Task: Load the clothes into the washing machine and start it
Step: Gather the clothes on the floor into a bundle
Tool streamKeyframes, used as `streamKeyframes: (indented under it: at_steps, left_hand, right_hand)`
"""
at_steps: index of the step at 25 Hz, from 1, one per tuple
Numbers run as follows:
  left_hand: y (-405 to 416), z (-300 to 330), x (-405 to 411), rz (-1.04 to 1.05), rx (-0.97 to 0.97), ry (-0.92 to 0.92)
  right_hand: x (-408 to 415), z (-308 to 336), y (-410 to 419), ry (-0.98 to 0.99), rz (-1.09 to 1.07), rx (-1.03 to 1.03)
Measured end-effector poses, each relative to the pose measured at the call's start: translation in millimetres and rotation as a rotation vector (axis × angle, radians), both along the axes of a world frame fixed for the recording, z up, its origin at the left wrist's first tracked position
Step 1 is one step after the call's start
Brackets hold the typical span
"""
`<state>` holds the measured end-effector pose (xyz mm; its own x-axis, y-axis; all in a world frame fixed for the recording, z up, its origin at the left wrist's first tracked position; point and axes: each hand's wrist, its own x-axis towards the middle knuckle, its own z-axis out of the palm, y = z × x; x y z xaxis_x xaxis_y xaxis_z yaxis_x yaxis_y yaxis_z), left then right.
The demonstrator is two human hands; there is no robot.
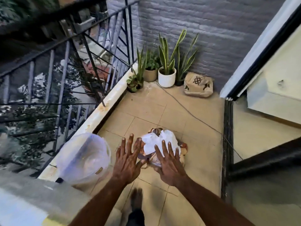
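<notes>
Two hands out over a tiled balcony floor (192, 111), neither grip closed on anything. Left hand (128, 158) spread flat, fingers straight and fanned, pointing away from the body. Right hand (169, 162) likewise spread, fingers straight, tips over the near edge of the clothes. Whether either hand actually touches the cloth: cannot tell.

Heaped on the floor just beyond and between the two hands, a pile of clothes (160, 141): white crumpled fabric on top, brown and pinkish cloth showing at the far and right edges. Rounded lump, no clear long axis, no clear pointing direction.

Left of the left hand, a translucent plastic tub (84, 158) close against a pale low kerb (104, 108). Beyond the kerb, dark metal railing (65, 66) with foliage behind it. Below the hands, a bare foot (136, 199) on the tiles, blurred.

Far ahead of both hands, against a grey painted brick wall (219, 30), several potted plants (166, 69), one in a white ribbed pot. Right of them, a beige patterned cushion (197, 85). From the pots toward the right, a thin cable (192, 114) across the tiles. Well right of the right hand, a dark door frame (227, 139) and a cream interior floor past it.
</notes>
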<state>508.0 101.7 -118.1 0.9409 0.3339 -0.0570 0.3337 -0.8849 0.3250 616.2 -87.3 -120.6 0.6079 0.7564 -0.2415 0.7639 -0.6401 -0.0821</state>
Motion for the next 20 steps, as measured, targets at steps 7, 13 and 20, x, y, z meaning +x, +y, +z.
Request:
streamKeyframes:
  at_steps: [7,13,20]
  left_hand:
    - [57.0,-106.0,106.6,-0.123,-0.076,0.077]
    - [75.8,-216.6,160.2,-0.163,-0.129,0.099]
    - [47.8,-353.9,185.1,-0.218,-0.164,0.129]
  right_hand:
    - [111.2,-82.4,11.8,0.098,-0.036,-0.180]
    - [205.0,-193.7,31.5,0.207,-0.144,-0.156]
    - [279.7,-371.9,30.9,0.329,-0.209,-0.139]
